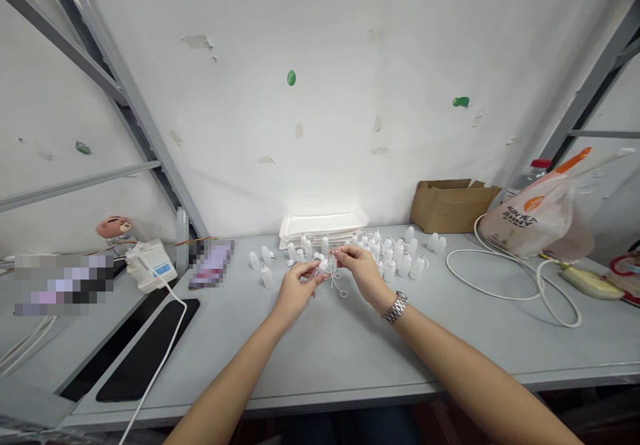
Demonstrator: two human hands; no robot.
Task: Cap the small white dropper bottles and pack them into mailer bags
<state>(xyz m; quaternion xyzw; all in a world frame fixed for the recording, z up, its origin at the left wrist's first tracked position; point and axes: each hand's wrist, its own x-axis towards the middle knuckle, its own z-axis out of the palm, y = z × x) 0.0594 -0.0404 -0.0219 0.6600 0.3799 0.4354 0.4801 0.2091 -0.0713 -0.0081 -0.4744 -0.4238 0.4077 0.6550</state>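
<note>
Ok, L hand (295, 288) has its grip round a small plastic bottle (323, 267) over the worktop (350, 358), part of it hidden by fingers; R hand (357, 265) has a narrow grip at the bottle's top, but can't tell what's in it. Thin white cord (337, 276) loops just below, hard to trace, w/ squat translucent bottles (390, 270) overlapping behind, nr stacked white trays (323, 223) & a torn-flapped cardboard box (445, 210).
</note>
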